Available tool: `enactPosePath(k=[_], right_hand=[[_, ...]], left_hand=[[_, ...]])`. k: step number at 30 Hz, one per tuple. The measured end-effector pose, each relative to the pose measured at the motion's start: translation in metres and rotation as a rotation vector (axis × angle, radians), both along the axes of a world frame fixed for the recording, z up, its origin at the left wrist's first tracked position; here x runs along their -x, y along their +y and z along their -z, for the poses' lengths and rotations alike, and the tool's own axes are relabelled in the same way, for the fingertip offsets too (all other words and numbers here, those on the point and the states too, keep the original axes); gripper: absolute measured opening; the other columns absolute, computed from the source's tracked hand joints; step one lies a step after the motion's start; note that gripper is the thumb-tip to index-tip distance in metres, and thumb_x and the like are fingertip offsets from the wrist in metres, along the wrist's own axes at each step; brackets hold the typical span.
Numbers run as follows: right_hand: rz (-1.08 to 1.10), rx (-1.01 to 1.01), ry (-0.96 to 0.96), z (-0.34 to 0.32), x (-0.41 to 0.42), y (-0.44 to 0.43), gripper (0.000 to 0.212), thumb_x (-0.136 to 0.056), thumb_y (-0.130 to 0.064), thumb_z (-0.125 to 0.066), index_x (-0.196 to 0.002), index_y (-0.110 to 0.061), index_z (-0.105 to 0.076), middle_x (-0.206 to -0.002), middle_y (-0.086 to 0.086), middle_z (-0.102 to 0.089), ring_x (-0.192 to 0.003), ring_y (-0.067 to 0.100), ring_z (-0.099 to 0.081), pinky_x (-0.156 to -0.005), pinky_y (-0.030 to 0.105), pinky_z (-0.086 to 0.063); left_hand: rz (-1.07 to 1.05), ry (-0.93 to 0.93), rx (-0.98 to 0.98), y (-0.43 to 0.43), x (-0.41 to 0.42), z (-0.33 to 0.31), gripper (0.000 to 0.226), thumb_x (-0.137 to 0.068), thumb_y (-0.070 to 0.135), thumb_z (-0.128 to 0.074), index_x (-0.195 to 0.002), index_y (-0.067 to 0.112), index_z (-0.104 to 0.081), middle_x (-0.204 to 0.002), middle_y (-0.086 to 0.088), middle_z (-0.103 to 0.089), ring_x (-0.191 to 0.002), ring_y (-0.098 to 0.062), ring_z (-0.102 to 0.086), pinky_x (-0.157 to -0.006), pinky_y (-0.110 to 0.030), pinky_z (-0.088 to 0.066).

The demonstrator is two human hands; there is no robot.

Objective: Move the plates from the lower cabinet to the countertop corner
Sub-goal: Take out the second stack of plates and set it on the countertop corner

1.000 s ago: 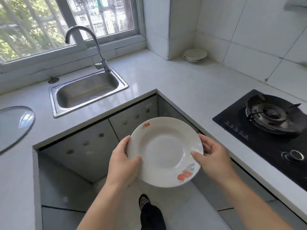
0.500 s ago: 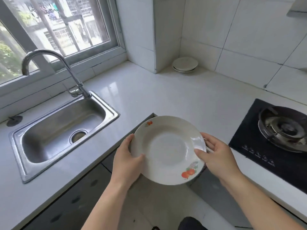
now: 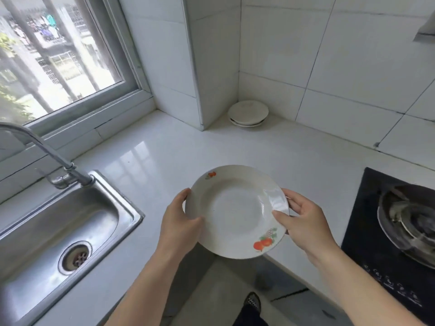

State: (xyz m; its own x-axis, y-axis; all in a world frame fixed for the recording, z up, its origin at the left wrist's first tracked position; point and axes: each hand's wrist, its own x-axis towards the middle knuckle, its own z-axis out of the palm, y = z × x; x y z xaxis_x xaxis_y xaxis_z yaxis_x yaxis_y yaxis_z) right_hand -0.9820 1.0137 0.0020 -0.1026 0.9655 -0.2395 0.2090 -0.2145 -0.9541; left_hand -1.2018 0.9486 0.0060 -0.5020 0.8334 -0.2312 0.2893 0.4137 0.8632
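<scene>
So right up close, both hands are on one plate (image 3: 236, 211), a white one with little orange fruit prints on the rim. The left hand (image 3: 180, 223) has its grip clamped on the left edge, thumb over the top, and the right hand (image 3: 303, 221) is clamped on the right edge the same way. The plate is in the air, roughly level, hanging over the front edge of the white surface (image 3: 164, 165), not touching it.

Progress-wise I'd call it partway. This plate is clearly out of the lower cabinet but hasn't landed yet. The cabinet itself isn't in view from here, so no idea how many are left down there.

Off to the left is the steel sink (image 3: 58, 231), basin looks empty, just the drain showing, with the faucet (image 3: 47, 156) arcing over it. On the right there's the black gas stove (image 3: 395, 243), nothing cooking that I can make out.

Way back in the tiled corner sits a small stack of plates (image 3: 247, 112), looks like two or three, top one possibly upside down. That's presumably where this one's headed, and it's still well apart from it.
</scene>
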Motion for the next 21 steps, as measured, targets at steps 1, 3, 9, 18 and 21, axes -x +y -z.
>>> enactPosePath(k=[1, 3, 9, 18, 21], right_hand=[[0.010, 0.004, -0.003, -0.001, -0.001, 0.014, 0.045, -0.081, -0.002, -0.065, -0.114, -0.032, -0.061, -0.105, -0.022, -0.063, -0.101, 0.004, -0.060, -0.088, 0.040, -0.055], [0.027, 0.007, -0.001, -0.001, -0.002, 0.041, 0.046, -0.081, -0.001, -0.064, -0.113, -0.032, -0.060, -0.106, -0.022, -0.062, -0.100, -0.001, -0.058, -0.089, 0.038, -0.053], [0.073, 0.002, 0.008, 0.001, -0.004, 0.109, 0.046, -0.081, 0.000, -0.064, -0.113, -0.033, -0.059, -0.103, -0.022, -0.062, -0.095, -0.009, -0.057, -0.088, 0.035, -0.053], [0.216, 0.021, 0.013, 0.009, -0.015, 0.178, 0.048, -0.079, 0.000, -0.065, -0.116, -0.029, -0.059, -0.115, -0.010, -0.064, -0.115, 0.010, -0.057, -0.093, 0.041, -0.051], [0.291, 0.027, -0.001, 0.008, -0.017, 0.199, 0.050, -0.079, 0.001, -0.065, -0.120, -0.026, -0.058, -0.116, -0.009, -0.063, -0.117, 0.011, -0.056, -0.097, 0.045, -0.049]], left_hand=[[0.018, -0.003, 0.006, 0.017, 0.001, 0.000, 0.070, -0.065, 0.011, -0.056, -0.130, 0.034, -0.045, -0.128, 0.010, -0.056, -0.112, -0.023, -0.058, -0.093, -0.043, -0.051], [0.047, -0.008, 0.012, 0.049, 0.001, -0.002, 0.071, -0.063, 0.012, -0.054, -0.128, 0.037, -0.046, -0.125, 0.010, -0.057, -0.109, -0.022, -0.059, -0.089, -0.040, -0.053], [0.073, 0.019, 0.018, 0.128, 0.001, -0.004, 0.071, -0.068, 0.006, -0.057, -0.134, 0.030, -0.043, -0.129, 0.008, -0.054, -0.111, -0.025, -0.057, -0.090, -0.039, -0.052], [0.245, -0.021, 0.034, 0.224, -0.006, -0.004, 0.062, -0.071, 0.005, -0.054, -0.128, 0.030, -0.048, -0.113, 0.001, -0.062, -0.090, -0.020, -0.064, -0.043, -0.011, -0.043], [0.332, -0.004, 0.025, 0.260, -0.005, -0.002, 0.060, -0.072, 0.005, -0.055, -0.127, 0.028, -0.049, -0.112, 0.003, -0.063, -0.089, -0.019, -0.065, -0.049, -0.013, -0.046]])
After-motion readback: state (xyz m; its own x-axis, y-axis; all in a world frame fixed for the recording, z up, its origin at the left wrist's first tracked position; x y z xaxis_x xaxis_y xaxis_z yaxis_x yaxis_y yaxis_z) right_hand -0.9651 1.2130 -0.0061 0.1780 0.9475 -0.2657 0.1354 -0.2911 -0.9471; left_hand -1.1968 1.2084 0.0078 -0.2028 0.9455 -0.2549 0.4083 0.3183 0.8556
